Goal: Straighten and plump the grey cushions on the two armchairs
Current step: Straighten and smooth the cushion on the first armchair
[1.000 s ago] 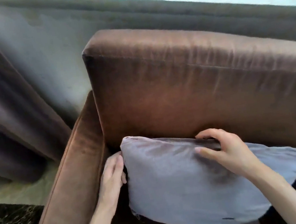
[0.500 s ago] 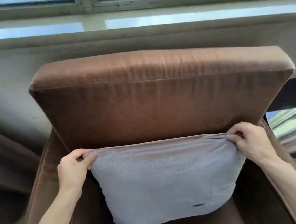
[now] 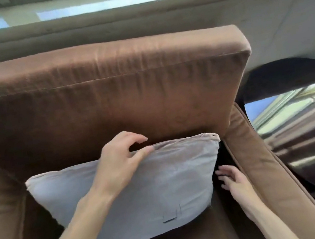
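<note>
Head view, the only one here: the grey cushion (image 3: 143,193) stands on the seat of a brown armchair (image 3: 108,98), leaning back against its backrest, with its top edge tilted so the right corner sits higher than the left. The left hand (image 3: 118,166) lies across the cushion's upper front. Its thumb rests along the top seam and its fingers arch above the edge, lifted clear of the fabric. This grip is released rather than clenched, and holds nothing. I judge it is placed there to steady the top while the side is worked.

The right hand (image 3: 231,180) reaches into the dark gap between the cushion's right edge and the right armrest (image 3: 262,164). Its fingers are spread and nearly straight, just beside the cushion's side. This grip too is released, probably ready to push or pat the side inward for plumping. Whether the fingertips actually touch the fabric I cannot tell, because the gap is in shadow.

The cushion's lower edge and back face are hidden against the seat and backrest. The armchair's left side runs out of frame. To the right a dark glossy surface (image 3: 300,138) shows reflections, and what it is I cannot tell. No second armchair can be made out.
</note>
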